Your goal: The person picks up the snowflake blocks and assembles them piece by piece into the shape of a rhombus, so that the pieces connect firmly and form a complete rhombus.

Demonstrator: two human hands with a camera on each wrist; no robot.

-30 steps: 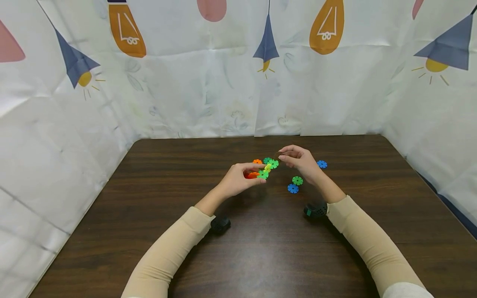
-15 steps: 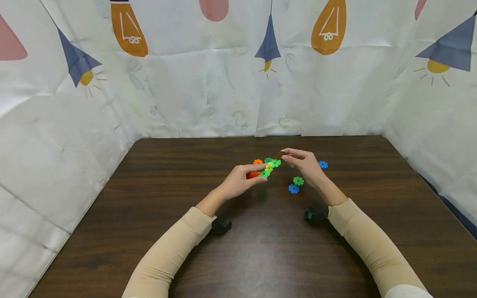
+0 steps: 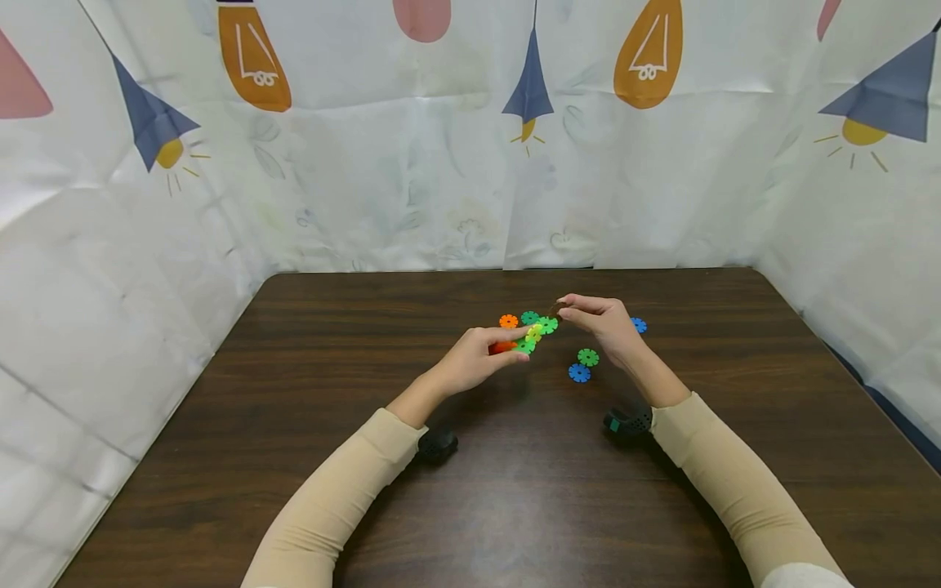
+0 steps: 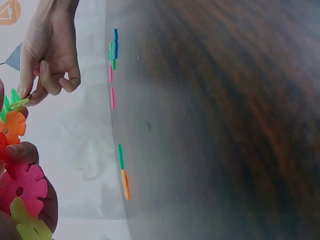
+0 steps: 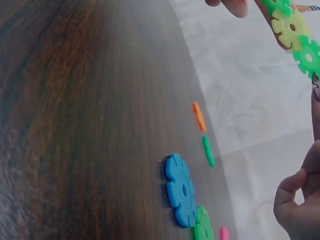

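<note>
In the head view, my left hand [image 3: 470,358] holds a chain of joined, notched flower-shaped plastic discs between thumb and fingers. Green, yellow and green discs [image 3: 533,333] show at its right end. Nearer the palm, the left wrist view shows an orange disc [image 4: 13,126], a pink disc [image 4: 25,190] and a yellow-green disc [image 4: 30,222]. My right hand [image 3: 604,323] pinches a brown disc [image 3: 558,309] right at the chain's outermost green disc [image 5: 308,57]. Its fingertips cover much of the brown disc.
Loose discs lie on the dark wooden table [image 3: 367,343]: orange [image 3: 508,322] and green [image 3: 530,317] behind the chain, a blue disc [image 3: 579,373] beside a green disc [image 3: 588,358], and another blue disc [image 3: 639,325] behind the right wrist. Pink discs [image 4: 112,97] show in the left wrist view.
The right hand has shifted slightly right and down, and the brown disc shows more of its face. The chain in the left hand has moved a little to the right.
</note>
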